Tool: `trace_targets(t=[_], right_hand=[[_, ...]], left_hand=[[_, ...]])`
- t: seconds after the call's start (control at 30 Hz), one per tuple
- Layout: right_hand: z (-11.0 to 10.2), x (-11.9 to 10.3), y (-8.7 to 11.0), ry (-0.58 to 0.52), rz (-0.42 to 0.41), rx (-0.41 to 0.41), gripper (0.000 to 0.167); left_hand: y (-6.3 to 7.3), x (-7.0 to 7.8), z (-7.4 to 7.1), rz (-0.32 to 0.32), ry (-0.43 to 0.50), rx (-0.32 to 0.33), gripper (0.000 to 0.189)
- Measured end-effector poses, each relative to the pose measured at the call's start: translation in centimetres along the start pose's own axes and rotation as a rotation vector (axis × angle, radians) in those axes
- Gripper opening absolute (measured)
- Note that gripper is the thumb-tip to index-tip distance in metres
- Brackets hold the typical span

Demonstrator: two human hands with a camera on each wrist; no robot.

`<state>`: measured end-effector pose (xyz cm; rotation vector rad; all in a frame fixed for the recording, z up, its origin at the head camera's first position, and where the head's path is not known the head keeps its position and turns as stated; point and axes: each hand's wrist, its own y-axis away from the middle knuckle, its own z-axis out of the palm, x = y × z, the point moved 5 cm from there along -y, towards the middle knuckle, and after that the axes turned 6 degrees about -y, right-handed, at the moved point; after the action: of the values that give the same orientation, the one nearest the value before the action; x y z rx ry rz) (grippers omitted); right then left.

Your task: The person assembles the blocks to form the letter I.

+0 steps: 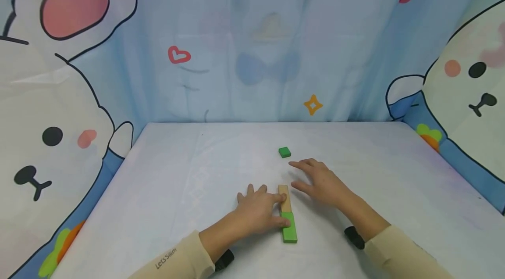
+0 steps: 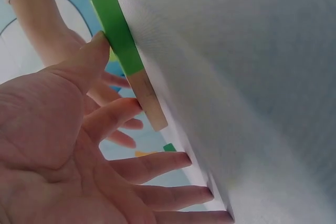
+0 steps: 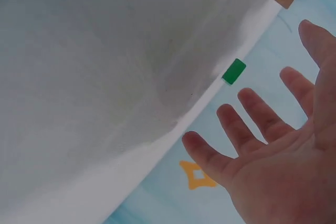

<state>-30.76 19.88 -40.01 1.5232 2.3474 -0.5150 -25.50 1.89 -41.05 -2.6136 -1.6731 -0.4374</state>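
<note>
A long green block [image 1: 289,234] and a plain wooden block [image 1: 283,190] lie end to end on the white table, forming one line. My left hand [image 1: 255,211] rests beside them with its fingers spread. Its thumb touches the green block and its index finger touches the wooden one; both contacts also show in the left wrist view. Farther back lies a small dark green block [image 1: 284,152], apart from the others. Just to the right of that small block, my right hand [image 1: 324,184] hovers with its fingers extended, holding nothing.
The white cloth-covered table [image 1: 189,165] ends at a blue curtain [image 1: 221,90] along the back. Cartoon animals are printed on the curtain at both sides. Black wrist bands [image 1: 354,237] sit under the cream sleeves.
</note>
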Motion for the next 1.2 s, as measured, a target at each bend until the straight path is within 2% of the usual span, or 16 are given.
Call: trace_targets(t=[0.3, 0.47, 0.7, 0.97, 1.2], right_hand=[[-1.1, 1.4, -2.1, -0.024, 0.061, 0.011, 0.063], [-1.4, 2.1, -3.0, -0.042, 0.125, -0.006, 0.065], [-1.6, 2.7, -4.1, -0.053, 0.158, -0.023, 0.068], [-0.6, 3.6, -5.7, -0.115, 0.18, -0.026, 0.068], [-0.2, 4.3, -6.4, -0.128, 0.255, -0.019, 0.067]], left_hand=[[0.0, 0.2, -0.3, 0.0, 0.011, 0.01, 0.067], [0.0, 0.3, -0.5, 0.003, 0.009, 0.018, 0.067], [0.0, 0.3, -0.6, -0.01, 0.008, 0.023, 0.065], [0.2, 0.0, -0.3, -0.024, 0.01, 0.024, 0.065], [0.0, -0.1, 0.0, -0.007, 0.006, 0.018, 0.064]])
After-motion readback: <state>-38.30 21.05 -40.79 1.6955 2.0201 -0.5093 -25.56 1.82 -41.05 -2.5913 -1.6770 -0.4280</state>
